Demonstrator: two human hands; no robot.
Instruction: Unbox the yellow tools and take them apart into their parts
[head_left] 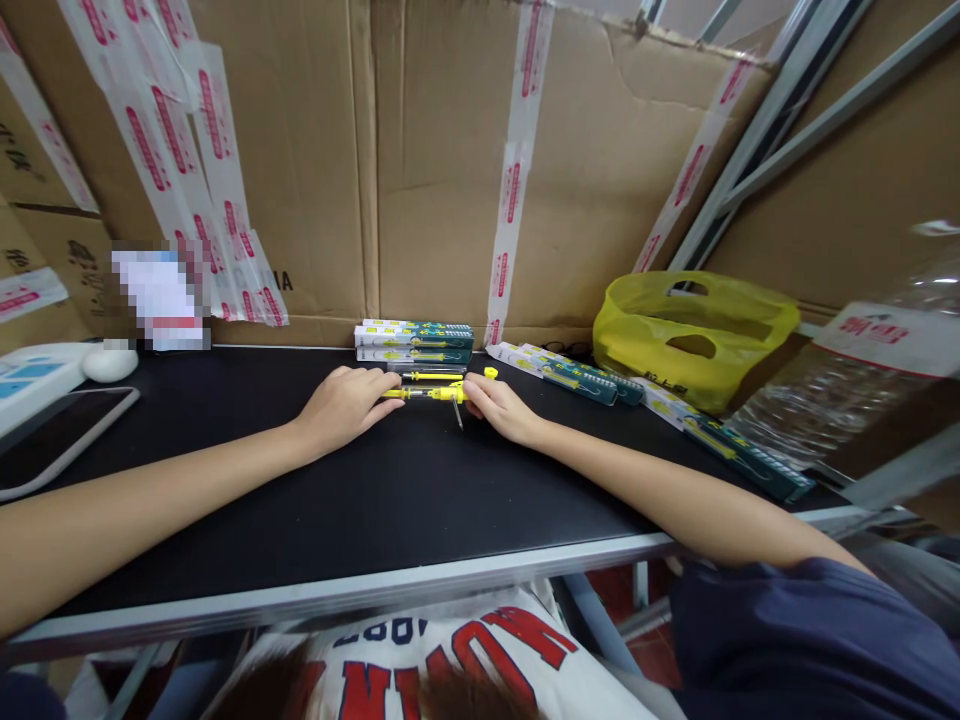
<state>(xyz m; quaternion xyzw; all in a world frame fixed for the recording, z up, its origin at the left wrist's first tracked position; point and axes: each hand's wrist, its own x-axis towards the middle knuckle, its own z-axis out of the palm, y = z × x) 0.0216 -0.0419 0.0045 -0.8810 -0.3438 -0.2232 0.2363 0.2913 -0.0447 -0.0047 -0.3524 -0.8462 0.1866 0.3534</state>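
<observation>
A thin yellow tool [446,393] with a small metal crank lies across the middle of the black table [360,520]. My left hand [346,408] is closed on its left end, fingers over the top and thumb below. On its right end, my right hand [499,405] is closed too, just beside the yellow knob. The crank points down toward the table's front edge. Right behind the tool is a clear plastic tray [427,372] with a yellow and dark piece in it. Stacked small boxes [412,342] stand behind that.
Several more small boxes [559,373] lie to the right, near a yellow plastic bag [690,335] and a big clear bottle [840,370]. A phone [60,440] and a white round object [109,362] are at the left. Tall cardboard [442,150] borders the back.
</observation>
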